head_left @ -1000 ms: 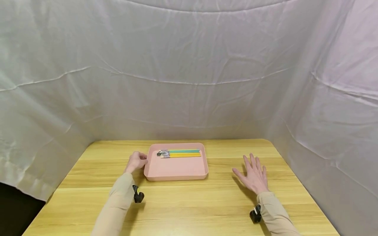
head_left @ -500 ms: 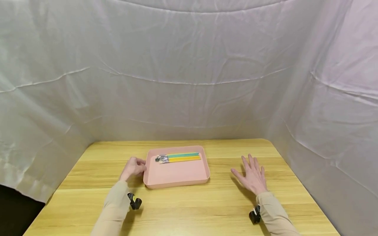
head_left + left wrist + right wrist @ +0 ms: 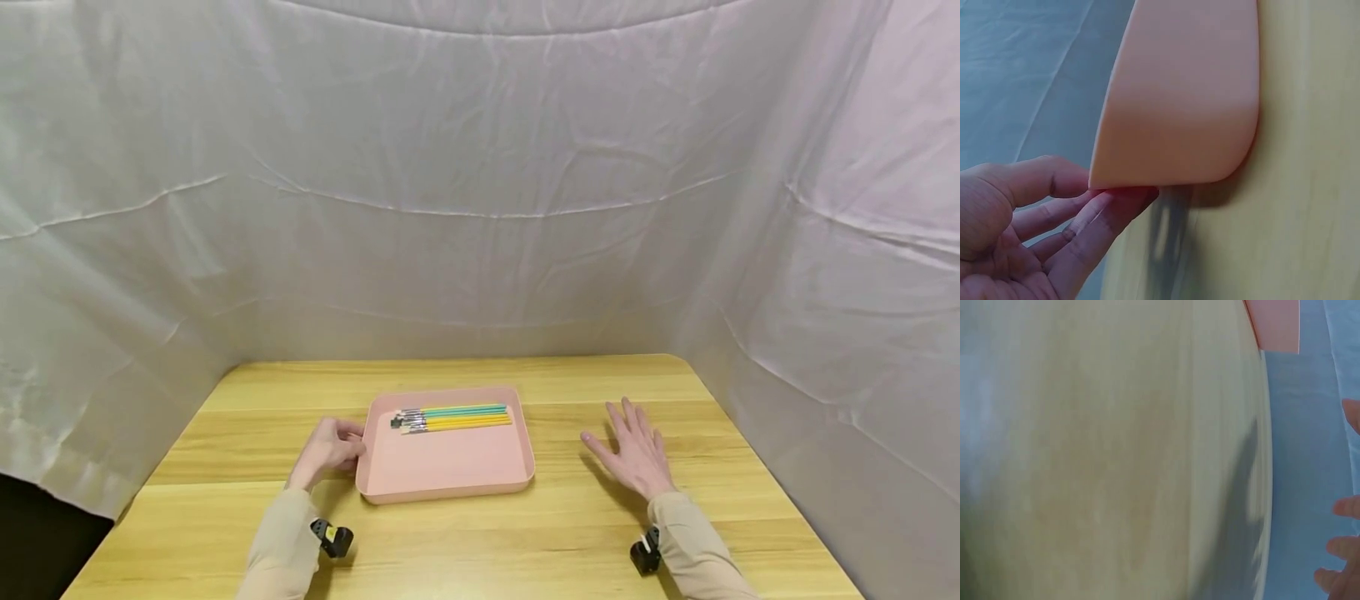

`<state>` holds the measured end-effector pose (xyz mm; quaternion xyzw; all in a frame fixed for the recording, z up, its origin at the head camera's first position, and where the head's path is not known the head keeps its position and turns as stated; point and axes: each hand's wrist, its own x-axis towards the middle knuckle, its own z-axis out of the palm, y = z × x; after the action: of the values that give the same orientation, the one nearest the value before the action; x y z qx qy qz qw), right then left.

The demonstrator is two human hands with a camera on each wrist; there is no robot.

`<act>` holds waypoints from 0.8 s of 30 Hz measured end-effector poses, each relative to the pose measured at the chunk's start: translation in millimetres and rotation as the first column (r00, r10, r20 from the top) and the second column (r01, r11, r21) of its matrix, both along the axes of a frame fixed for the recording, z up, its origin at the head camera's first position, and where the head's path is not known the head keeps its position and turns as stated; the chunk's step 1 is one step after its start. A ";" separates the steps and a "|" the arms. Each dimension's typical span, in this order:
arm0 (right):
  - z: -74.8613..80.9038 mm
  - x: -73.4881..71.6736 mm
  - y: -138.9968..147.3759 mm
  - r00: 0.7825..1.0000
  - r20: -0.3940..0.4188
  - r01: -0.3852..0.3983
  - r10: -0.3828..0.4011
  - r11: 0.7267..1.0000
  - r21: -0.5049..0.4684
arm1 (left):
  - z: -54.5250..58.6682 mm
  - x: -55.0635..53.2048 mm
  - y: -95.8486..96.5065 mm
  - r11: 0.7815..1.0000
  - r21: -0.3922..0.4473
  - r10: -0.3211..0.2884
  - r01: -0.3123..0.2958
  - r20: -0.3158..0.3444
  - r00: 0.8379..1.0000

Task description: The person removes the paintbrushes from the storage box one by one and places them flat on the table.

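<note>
A shallow pink tray [image 3: 450,467] sits on the wooden table, slightly turned. Several paintbrushes [image 3: 457,419] with yellow and teal handles lie side by side in its far half, bristles to the left. My left hand [image 3: 327,451] pinches the tray's left wall. In the left wrist view, the thumb is at the rim of the pink tray [image 3: 1179,125] and the fingers are against its outer side. To the right of the tray, apart from it, my right hand [image 3: 634,452] is spread with straight fingers over the table. Only fingertips [image 3: 1344,547] of it show in the right wrist view.
The wooden table [image 3: 465,550] extends around the tray. Grey fabric [image 3: 480,275] hangs behind it and along both sides. A small black camera is on each wrist, one at the left wrist [image 3: 333,537] and one at the right wrist [image 3: 646,552].
My left hand has drawn the tray toward me and slightly left, with the brushes moving along in it. The right hand has shifted slightly left, its fingers still spread.
</note>
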<state>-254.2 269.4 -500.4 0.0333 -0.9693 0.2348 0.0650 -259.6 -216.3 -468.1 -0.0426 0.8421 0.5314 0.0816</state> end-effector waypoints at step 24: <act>7.9 2.8 -21.3 0.983 0.120 -0.111 0.138 0.972 -0.205 | -4.2 35.6 -14.3 0.998 0.021 -0.055 0.055 0.010 0.998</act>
<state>-251.4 248.1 -492.5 0.0719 -0.9394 0.3350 -0.0118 -224.0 -230.7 -472.3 -0.0214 0.8369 0.5374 0.1013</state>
